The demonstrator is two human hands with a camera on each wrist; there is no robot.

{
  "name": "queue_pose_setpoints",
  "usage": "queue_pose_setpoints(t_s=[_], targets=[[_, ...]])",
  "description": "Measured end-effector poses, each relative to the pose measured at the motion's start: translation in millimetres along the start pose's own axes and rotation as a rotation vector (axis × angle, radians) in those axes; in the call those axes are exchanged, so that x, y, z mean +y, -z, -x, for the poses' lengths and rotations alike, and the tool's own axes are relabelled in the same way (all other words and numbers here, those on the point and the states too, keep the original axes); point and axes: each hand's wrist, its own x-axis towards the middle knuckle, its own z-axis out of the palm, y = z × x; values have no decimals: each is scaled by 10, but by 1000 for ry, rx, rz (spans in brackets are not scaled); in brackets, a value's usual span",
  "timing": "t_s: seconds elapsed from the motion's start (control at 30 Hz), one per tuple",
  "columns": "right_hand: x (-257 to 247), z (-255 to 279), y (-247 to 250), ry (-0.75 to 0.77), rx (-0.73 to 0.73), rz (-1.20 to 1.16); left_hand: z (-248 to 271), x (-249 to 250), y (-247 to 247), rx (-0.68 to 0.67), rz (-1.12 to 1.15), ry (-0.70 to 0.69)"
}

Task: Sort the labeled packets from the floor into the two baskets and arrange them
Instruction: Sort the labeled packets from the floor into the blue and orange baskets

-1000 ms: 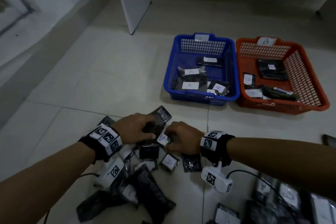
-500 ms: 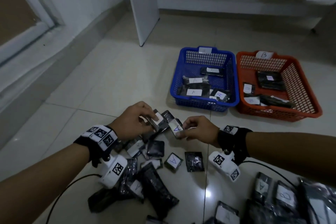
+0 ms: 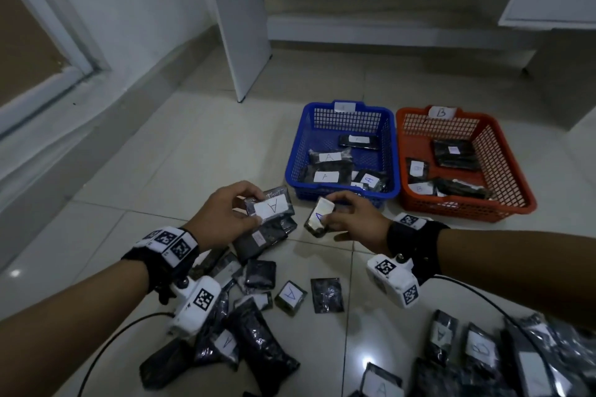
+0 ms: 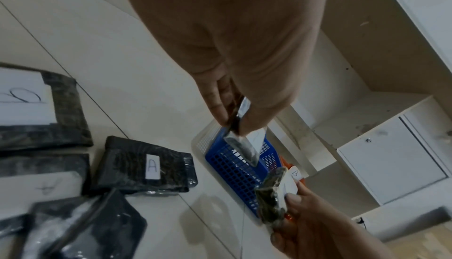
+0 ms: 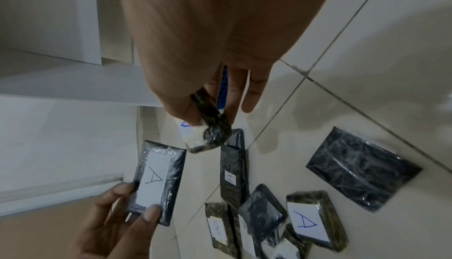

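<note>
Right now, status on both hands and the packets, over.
Left hand holds an A packet; right hand pinches a smaller A packet. Both short of the blue basket. Path looks clear; more packets wait on the floor.

2 "A" pkts (image 3: 270,207) (image 3: 319,216) held up; blue basket (image 3: 346,121), orange basket (image 3: 516,203) behind.

Shiny plastic and paper on polished tile

My packets (image 3: 270,206) wear glossy black wrap with matt paper labels; baskets (image 3: 342,113) are plastic mesh, floor (image 3: 193,155) glazed.

We are seeing two baskets side by side, left basket (image 3: 342,151) beside right basket (image 3: 503,167), packets in each; loose packets (image 3: 292,296) lying on floor (image 3: 161,171) before them.
</note>
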Motion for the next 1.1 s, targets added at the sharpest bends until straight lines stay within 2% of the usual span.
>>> queue_pose_setpoints(t_s=[0.13,0.2,0.33,0.43,0.5,0.6,0.67,0.73,0.77,0.87,0.97,1.1], targets=[[-105,42,180,39,27,40,-195,139,-135,86,206,55],[-192,19,318,102,59,54,-371,203,-209,112,236,20],[-326,-130,667,281,315,224,-778,377,-414,155,181,-59],[-374,-289,999,327,448,401,-1127,437,-540,147,90,-156],[-398,-382,1194,315,445,574,-1359,445,-610,115,39,-187],[-457,-505,1367,320,402,761,-1652,437,-720,30,-301,-222],[-526,-597,1420,358,376,860,-1794,400,-831,-93,-451,-216],[-581,-712,1452,346,340,900,-1905,276,-967,-232,-417,-155],[-587,-763,1457,313,316,908,-1939,203,-1039,-259,-425,-138],[-518,-858,1429,226,241,1016,-1991,71,-1133,-227,-520,-151],[-385,-868,1393,290,274,1286,-1979,40,-1077,-269,-519,-123],[-342,-802,1395,323,279,1285,-1892,94,-929,-428,-604,-181]])
